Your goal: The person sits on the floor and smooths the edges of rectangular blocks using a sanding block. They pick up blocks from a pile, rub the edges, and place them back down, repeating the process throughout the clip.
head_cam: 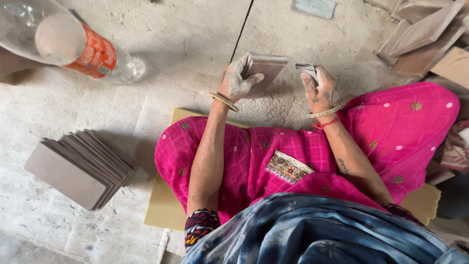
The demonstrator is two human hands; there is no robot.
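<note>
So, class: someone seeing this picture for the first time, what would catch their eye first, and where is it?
Most striking is the bright pink garment spread across the lap at centre right. Above it, the dusty left hand grips a brown tile, while the right hand holds a small grey pad. A fanned stack of tiles lies lower left, and a clear plastic bottle top left.
</note>
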